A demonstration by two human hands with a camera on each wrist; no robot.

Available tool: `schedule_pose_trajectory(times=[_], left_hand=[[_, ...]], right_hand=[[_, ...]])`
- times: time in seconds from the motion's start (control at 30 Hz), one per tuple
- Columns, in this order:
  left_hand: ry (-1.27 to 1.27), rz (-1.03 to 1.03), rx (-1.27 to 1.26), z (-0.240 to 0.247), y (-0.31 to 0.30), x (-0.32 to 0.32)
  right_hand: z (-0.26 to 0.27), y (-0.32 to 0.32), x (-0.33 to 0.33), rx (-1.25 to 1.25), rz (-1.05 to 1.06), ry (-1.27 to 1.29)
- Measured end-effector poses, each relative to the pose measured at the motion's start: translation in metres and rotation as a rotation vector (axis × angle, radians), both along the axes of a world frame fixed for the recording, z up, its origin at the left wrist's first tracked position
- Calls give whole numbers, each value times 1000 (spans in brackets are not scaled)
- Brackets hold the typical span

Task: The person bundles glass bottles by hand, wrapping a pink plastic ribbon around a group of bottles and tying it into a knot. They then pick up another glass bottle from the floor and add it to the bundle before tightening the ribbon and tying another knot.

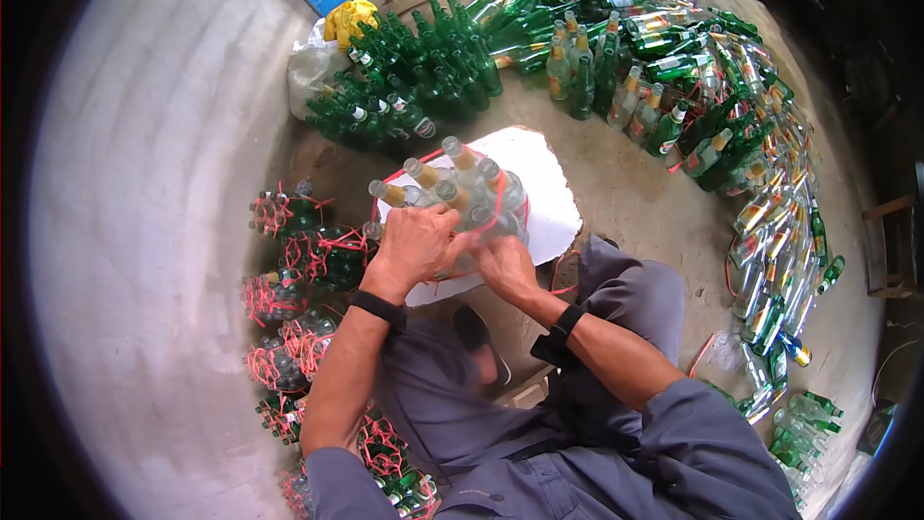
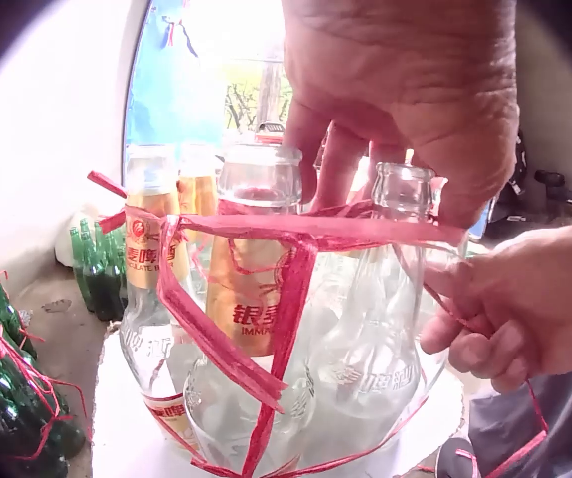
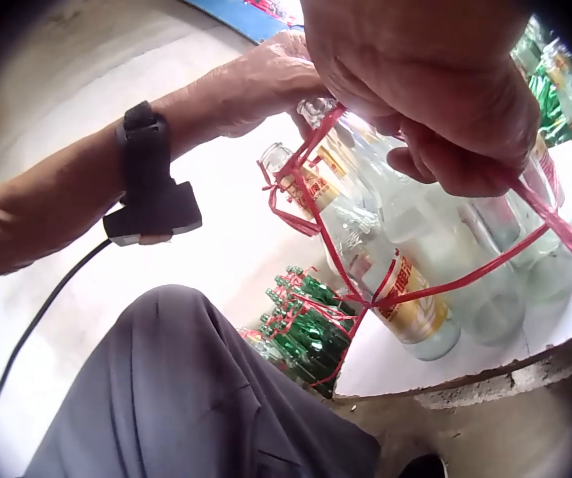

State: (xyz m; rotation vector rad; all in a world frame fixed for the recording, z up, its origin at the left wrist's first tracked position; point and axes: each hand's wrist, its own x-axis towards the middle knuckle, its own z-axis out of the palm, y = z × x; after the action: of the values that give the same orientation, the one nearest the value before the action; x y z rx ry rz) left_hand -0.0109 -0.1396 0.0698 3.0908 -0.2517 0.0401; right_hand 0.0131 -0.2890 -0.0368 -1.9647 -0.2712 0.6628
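A cluster of clear glass bottles (image 1: 465, 160) stands upright on a white board (image 1: 553, 195), with red ribbon (image 2: 266, 231) round the necks and lower bodies. My left hand (image 1: 414, 243) reaches over the near bottle necks from above, its fingers down among them in the left wrist view; what its fingertips hold is hidden. My right hand (image 1: 510, 268) is close beside it at the near side of the bunch, fingers curled round the ribbon (image 3: 555, 224), which runs out taut from the fist in the right wrist view.
Tied bundles of bottles (image 1: 279, 299) with red ribbon line the left wall. Upright green bottles (image 1: 433, 67) stand behind the board. A long pile of loose green and clear bottles (image 1: 674, 39) curves from the back round the right side. A wooden chair (image 1: 890, 246) is at the far right.
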Motion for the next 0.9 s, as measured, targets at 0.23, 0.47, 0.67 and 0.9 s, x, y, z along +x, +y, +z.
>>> schedule_pose_trajectory(times=[0.23,0.47,0.67,0.9], left_hand=[[58,85,-2,13,7,2],[289,293,-288,18,45,-11],[253,403,-481,20,47,-21],[110,430,-618,10,55,-28]], right_hand=[[6,5,-1,13,0,12],[23,-3,1,-28,40,-25],[27,-3,-2,-39,41,-140],[34,-4,-1,-6,33,-220]])
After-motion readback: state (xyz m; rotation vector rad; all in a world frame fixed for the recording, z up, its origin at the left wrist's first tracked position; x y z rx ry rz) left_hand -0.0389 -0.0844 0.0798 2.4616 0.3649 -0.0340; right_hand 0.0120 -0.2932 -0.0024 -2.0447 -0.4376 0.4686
